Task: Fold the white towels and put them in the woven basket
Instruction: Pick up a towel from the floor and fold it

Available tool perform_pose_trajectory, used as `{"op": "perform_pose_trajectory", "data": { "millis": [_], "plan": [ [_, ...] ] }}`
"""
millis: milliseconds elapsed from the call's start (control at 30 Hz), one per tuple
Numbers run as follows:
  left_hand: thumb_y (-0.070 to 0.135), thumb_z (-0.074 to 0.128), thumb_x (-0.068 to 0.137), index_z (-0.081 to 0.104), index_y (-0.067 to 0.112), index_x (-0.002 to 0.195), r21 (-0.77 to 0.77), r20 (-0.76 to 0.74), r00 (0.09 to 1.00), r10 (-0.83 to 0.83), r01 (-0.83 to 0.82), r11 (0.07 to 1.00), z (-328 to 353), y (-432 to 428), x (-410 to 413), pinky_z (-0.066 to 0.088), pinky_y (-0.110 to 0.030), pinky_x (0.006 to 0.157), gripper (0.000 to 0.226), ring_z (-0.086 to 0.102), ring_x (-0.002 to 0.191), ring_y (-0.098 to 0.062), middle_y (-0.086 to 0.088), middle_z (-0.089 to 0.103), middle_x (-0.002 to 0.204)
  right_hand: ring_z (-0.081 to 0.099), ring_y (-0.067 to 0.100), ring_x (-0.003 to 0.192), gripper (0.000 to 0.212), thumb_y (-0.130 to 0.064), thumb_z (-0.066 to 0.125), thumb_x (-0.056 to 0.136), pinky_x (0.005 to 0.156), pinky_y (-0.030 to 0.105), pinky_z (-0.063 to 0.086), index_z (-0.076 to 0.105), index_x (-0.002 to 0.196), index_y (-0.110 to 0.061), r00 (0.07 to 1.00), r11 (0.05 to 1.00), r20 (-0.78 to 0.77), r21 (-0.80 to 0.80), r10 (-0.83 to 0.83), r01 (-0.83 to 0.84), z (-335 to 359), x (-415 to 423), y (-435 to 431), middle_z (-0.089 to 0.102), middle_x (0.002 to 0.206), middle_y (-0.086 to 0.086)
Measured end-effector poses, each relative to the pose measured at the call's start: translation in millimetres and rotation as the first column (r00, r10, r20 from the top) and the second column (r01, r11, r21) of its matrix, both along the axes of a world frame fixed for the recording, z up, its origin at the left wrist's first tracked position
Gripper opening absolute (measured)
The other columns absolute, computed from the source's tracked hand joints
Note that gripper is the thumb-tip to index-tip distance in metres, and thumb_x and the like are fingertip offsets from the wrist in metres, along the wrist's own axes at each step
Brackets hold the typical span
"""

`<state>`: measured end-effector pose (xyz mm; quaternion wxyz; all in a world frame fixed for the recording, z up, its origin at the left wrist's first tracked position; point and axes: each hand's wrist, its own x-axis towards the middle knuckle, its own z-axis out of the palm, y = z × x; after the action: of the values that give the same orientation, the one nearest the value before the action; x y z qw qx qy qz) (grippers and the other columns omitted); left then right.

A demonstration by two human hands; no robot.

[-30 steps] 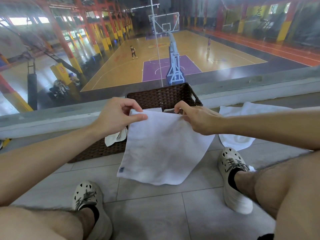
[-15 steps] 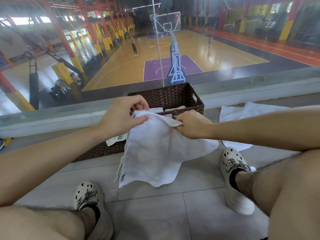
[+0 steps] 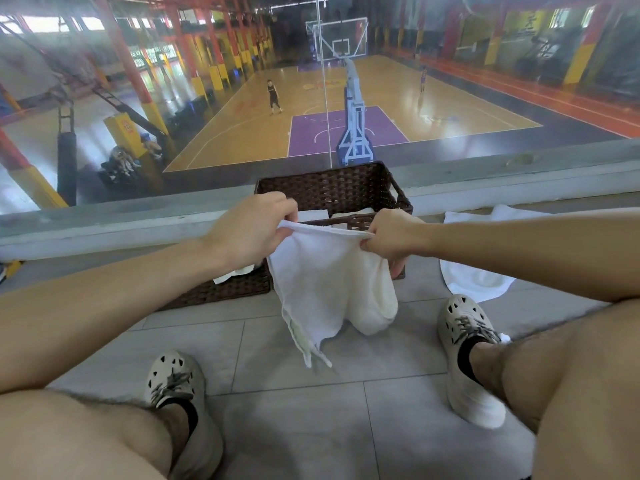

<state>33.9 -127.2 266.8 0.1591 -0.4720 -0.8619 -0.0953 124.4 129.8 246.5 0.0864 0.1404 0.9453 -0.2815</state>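
Now I'm pinching the white towel by its top edge, left hand and right hand apart; no longer spread flat, it's hanging doubled before the woven basket; folding is progressing.

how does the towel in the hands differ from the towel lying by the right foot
The held towel hangs in the air in front of the basket; the floor towel lies on the tiles. The left hand and right hand each pinch the held towel's top edge; no hand touches the floor towel. The held towel droops in folds; the floor towel lies spread fairly flat. Both are white.
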Motion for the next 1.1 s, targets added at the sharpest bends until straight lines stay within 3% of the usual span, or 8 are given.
{"op": "perform_pose_trajectory", "data": {
  "millis": [100,267,367,533,700,900,1000,1100],
  "plan": [
    [0.007,0.061,0.1,0.048,0.026,0.106,-0.064,-0.038,0.997,-0.074,0.072,0.995,-7.6,-5.8,1.7,0.044,-0.04,0.064,0.023,0.055,0.08,-0.029,0.006,0.055,0.101,0.077,0.037,0.06,0.023,-0.004,0.047,0.099,0.052,0.04,0.064,0.067,0.092,0.006,0.993,0.968,0.013,-0.221,-0.115,0.115,5.9,2.4,-6.8,0.077,0.083,0.024],
    [0.001,0.058,0.091,0.08,0.025,0.093,-0.062,0.046,0.995,-0.087,0.09,0.994,-25.9,-6.4,9.2,0.054,-0.037,0.074,0.033,0.066,0.089,-0.016,0.013,0.069,0.103,0.079,0.042,0.071,0.028,0.005,0.041,0.099,0.063,0.049,0.068,0.067,0.092,0.013,0.976,0.83,0.035,-0.52,-0.215,0.201,15.3,4.8,-14.5,0.076,0.077,0.028],
    [0.045,0.065,0.094,0.084,0.03,0.1,0.042,0.3,0.954,-0.026,0.014,0.999,-24.2,4.7,23.6,0.053,-0.032,0.086,0.025,0.066,0.097,-0.004,0.017,0.073,0.106,0.08,0.04,0.076,0.031,0.001,0.035,0.102,0.072,0.049,0.068,0.065,0.103,0.011,0.971,0.759,0.071,-0.612,-0.227,0.222,17.2,5.0,-17.7,0.077,0.083,0.029],
    [0.094,0.064,0.064,0.079,0.034,0.117,0.026,0.568,0.821,0.053,-0.082,0.996,-13.3,17.1,33.9,0.042,-0.023,0.091,0.081,0.059,0.112,0.001,0.022,0.063,0.121,0.081,0.04,0.08,0.034,0.0,0.035,0.102,0.069,0.048,0.068,0.065,0.116,0.006,0.956,0.655,0.099,-0.708,-0.276,0.263,17.1,3.9,-18.1,0.079,0.09,0.026],
    [0.053,0.088,0.076,0.079,0.031,0.123,0.044,0.363,0.929,0.065,-0.087,0.995,-20.9,24.0,36.8,0.047,-0.029,0.094,0.052,0.06,0.114,-0.01,0.016,0.06,0.12,0.08,0.045,0.087,0.039,0.002,0.03,0.101,0.075,0.053,0.067,0.066,0.116,0.01,0.945,0.547,0.149,-0.784,-0.291,0.292,18.6,8.1,-22.4,0.078,0.098,0.03],
    [0.073,0.081,0.067,0.075,0.033,0.124,-0.001,0.349,0.934,0.078,-0.083,0.997,-26.0,31.3,44.6,0.051,-0.032,0.086,0.07,0.058,0.107,-0.009,0.01,0.057,0.122,0.079,0.048,0.089,0.043,0.001,0.023,0.104,0.081,0.053,0.065,0.064,0.105,0.015,0.942,0.451,0.16,-0.846,-0.294,0.284,24.7,7.2,-30.6,0.076,0.097,0.035],
    [0.021,0.075,0.082,0.08,0.017,0.1,0.065,0.263,0.961,0.081,-0.101,0.993,-32.3,33.3,35.5,0.047,-0.031,0.078,0.019,0.063,0.1,-0.017,0.007,0.062,0.106,0.078,0.05,0.092,0.045,-0.002,0.021,0.104,0.082,0.052,0.066,0.056,0.122,0.021,0.951,0.484,0.205,-0.824,-0.231,0.295,24.7,6.6,-31.7,0.074,0.101,0.038],
    [0.005,0.065,0.081,0.082,0.015,0.089,0.134,0.306,0.947,0.101,-0.148,0.98,-32.7,28.3,25.4,0.036,-0.02,0.069,0.021,0.059,0.083,-0.005,0.015,0.063,0.089,0.079,0.047,0.085,0.044,-0.019,0.04,0.103,0.076,0.051,0.067,0.048,0.135,0.009,0.965,0.672,0.215,-0.694,-0.151,0.259,26.7,10.3,-26.5,0.076,0.098,0.032]
  ]
}}
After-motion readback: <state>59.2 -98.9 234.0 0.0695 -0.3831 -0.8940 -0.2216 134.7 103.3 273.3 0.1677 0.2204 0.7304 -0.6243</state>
